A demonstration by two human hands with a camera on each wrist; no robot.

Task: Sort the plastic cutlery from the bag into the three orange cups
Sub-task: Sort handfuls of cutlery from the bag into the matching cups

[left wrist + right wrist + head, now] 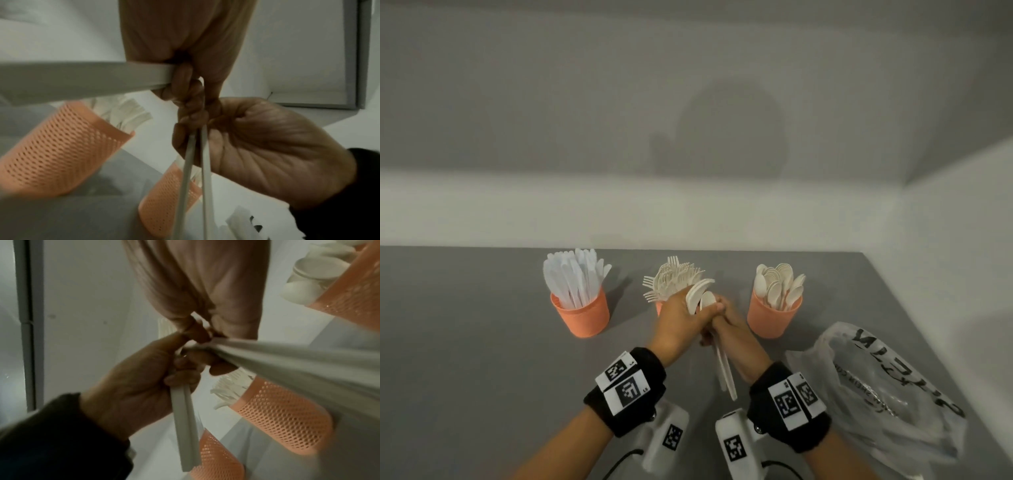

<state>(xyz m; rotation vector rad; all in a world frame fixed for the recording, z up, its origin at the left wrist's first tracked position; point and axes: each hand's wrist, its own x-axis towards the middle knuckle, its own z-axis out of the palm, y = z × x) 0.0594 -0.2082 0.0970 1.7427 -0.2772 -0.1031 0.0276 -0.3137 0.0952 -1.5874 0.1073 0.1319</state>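
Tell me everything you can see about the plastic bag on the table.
The plastic bag is thin, clear and crinkled, with black letters printed on it that are too distorted to read. It lies slack on its side on the grey table, to the right of the right hand and in front of the cup of spoons. Its mouth seems to face the cups. Neither hand touches it. Whether cutlery is left inside cannot be told.
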